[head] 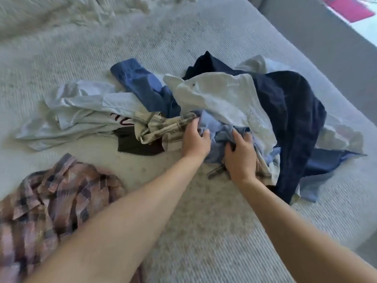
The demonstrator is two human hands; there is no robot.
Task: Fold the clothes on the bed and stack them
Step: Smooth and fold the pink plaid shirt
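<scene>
Hands: left hand [195, 139] and right hand [240, 158] both clutch the light blue garment [218, 137], fingers curled in.
Pile: clothes [234, 103] mid-bed [183, 48]; bare cover near front edge.
Cut off: plaid shirt [51, 197] at left frame edge.

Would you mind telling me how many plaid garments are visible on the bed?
2. A pinkish plaid shirt lies apart at the near left; a cream plaid garment sits in the pile beside the left hand. Others may be buried.

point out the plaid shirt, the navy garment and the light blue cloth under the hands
plaid shirt [51, 193], head view, middle of its crumpled body
navy garment [293, 119], head view, its broad dark panel
light blue cloth [216, 137], head view, bunched part between the hands
</scene>
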